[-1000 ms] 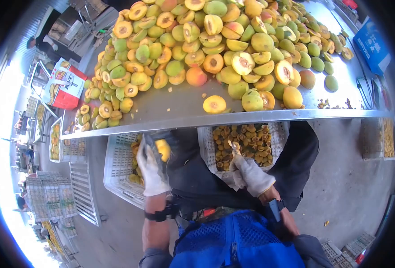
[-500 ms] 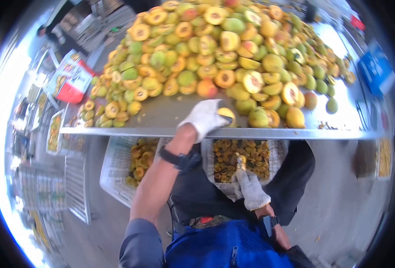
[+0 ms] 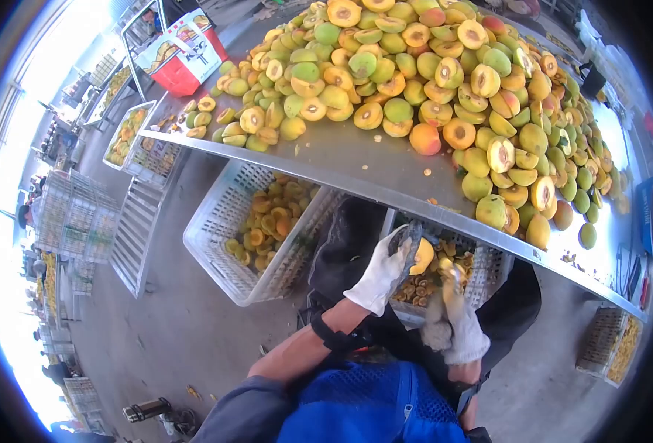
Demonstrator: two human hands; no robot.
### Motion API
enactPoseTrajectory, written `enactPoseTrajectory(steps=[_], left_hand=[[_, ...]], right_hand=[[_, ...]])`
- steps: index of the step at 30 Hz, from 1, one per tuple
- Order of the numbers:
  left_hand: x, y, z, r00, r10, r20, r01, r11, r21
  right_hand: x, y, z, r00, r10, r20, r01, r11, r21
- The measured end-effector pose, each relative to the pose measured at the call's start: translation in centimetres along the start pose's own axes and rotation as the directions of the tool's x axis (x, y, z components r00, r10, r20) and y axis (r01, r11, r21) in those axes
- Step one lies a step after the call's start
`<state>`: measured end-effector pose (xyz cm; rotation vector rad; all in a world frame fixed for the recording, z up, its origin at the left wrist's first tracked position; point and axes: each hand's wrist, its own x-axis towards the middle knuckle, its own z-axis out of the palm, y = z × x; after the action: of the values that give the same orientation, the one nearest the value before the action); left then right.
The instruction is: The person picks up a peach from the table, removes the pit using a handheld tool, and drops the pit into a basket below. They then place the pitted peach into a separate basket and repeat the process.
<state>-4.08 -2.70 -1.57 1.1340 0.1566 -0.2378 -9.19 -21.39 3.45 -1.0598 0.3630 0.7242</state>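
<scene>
My left hand (image 3: 389, 269), in a white glove with dark fingertips, grips a peach half (image 3: 423, 257) below the table's front edge. My gloved right hand (image 3: 455, 321) is just to its right, closed around a small yellowish thing that is too blurred to name. Beneath both hands, a white crate (image 3: 489, 273) holds small brown-yellow pieces. On the metal table (image 3: 326, 159) lies a large heap of peaches (image 3: 430, 88), many cut in half with the stone or its hollow showing.
A second white crate (image 3: 215, 221), with peach halves inside, stands left of my legs. A red and white box (image 3: 182, 55) sits past the table's left corner. Further crates stand at the left (image 3: 131, 133) and lower right (image 3: 599, 343). A metal flask (image 3: 147, 410) is on the floor.
My left hand has come back from the tabletop with a peach half, down to the right hand over the crate. The head view has turned, so the table appears tilted.
</scene>
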Motion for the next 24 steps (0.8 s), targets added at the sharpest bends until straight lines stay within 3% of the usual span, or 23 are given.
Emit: enactPoseTrajectory(steps=[1, 2, 3, 4, 5, 6, 7, 8, 9, 10, 11, 12, 13, 16, 19, 20, 23, 24], left_hand=[[-0.2, -0.7, 0.3, 0.996, 0.006, -0.087, 0.000, 0.998, 0.067], [-0.3, -0.9, 1.1, 0.987, 0.013, -0.163, 0.009, 0.991, 0.134], [-0.1, -1.2, 2.0, 0.975, 0.022, -0.220, 0.024, 0.979, 0.201], [0.1, -0.9, 1.4, 0.986, 0.046, -0.158, -0.022, 0.988, 0.155], [0.6, -1.6, 0.1, 0.996, 0.036, -0.082, -0.027, 0.993, 0.113], [0.9, -2.4, -1.1, 0.997, -0.051, -0.050, 0.048, 0.997, -0.057], [1.3, -1.6, -0.8, 0.991, -0.134, -0.006, 0.130, 0.968, -0.215], [1.7, -2.1, 0.0, 0.996, -0.038, -0.084, 0.030, 0.994, -0.102], [1.9, -2.3, 0.6, 0.985, 0.075, -0.157, -0.072, 0.997, 0.021], [1.5, -2.1, 0.6, 0.994, 0.015, -0.110, -0.020, 0.998, -0.051], [1.3, -2.1, 0.6, 0.995, 0.054, -0.085, -0.048, 0.996, 0.069], [1.1, -2.1, 0.8, 0.997, 0.025, -0.067, -0.028, 0.999, -0.036], [0.9, -2.1, 0.8, 0.999, 0.000, -0.048, -0.007, 0.990, -0.138], [0.9, -3.7, -0.5, 0.998, 0.015, 0.057, -0.006, 0.989, -0.148], [0.1, -3.2, 1.6, 0.974, -0.049, -0.220, -0.006, 0.971, -0.241], [0.0, -2.9, 1.6, 0.988, -0.047, -0.149, 0.009, 0.968, -0.250], [0.1, -3.3, 2.3, 0.973, -0.002, -0.233, -0.018, 0.996, -0.085], [0.3, -3.4, 1.9, 0.985, 0.057, -0.164, -0.069, 0.995, -0.066]], right_hand=[[0.0, -0.2, 0.6, 0.995, 0.097, 0.023, -0.098, 0.995, 0.037], [1.6, 1.8, 0.6, 0.968, -0.240, -0.072, 0.203, 0.922, -0.330], [2.4, 2.4, -0.4, 0.914, -0.399, -0.073, 0.336, 0.846, -0.414], [3.3, 3.0, -1.5, 0.834, -0.547, -0.071, 0.443, 0.741, -0.504], [1.5, 2.0, -0.6, 0.980, -0.072, -0.184, 0.082, 0.996, 0.044], [1.4, 2.5, -0.6, 0.943, -0.205, -0.262, 0.155, 0.968, -0.199], [1.4, 2.8, -0.6, 0.897, -0.379, -0.228, 0.255, 0.864, -0.435], [1.4, 3.1, -0.6, 0.820, -0.541, -0.186, 0.312, 0.696, -0.647], [1.2, 3.0, -0.6, 0.794, -0.599, -0.105, 0.354, 0.596, -0.721], [1.3, 2.9, -0.4, 0.784, -0.621, -0.025, 0.390, 0.522, -0.758], [1.4, 2.8, -0.2, 0.784, -0.621, 0.019, 0.402, 0.484, -0.777], [1.7, 2.9, 0.0, 0.792, -0.610, 0.033, 0.392, 0.467, -0.793], [1.9, 2.7, 0.4, 0.802, -0.597, 0.011, 0.360, 0.469, -0.807], [2.1, 0.9, 2.2, 0.891, -0.437, -0.125, 0.151, 0.543, -0.826], [2.7, 1.5, 2.3, 0.894, -0.425, -0.143, 0.172, 0.620, -0.766], [3.0, 2.0, 2.3, 0.884, -0.439, -0.158, 0.164, 0.609, -0.776], [4.0, 3.7, 1.4, 0.867, -0.487, -0.108, 0.221, 0.569, -0.792], [4.4, 4.5, 1.0, 0.834, -0.550, -0.053, 0.290, 0.517, -0.805]])
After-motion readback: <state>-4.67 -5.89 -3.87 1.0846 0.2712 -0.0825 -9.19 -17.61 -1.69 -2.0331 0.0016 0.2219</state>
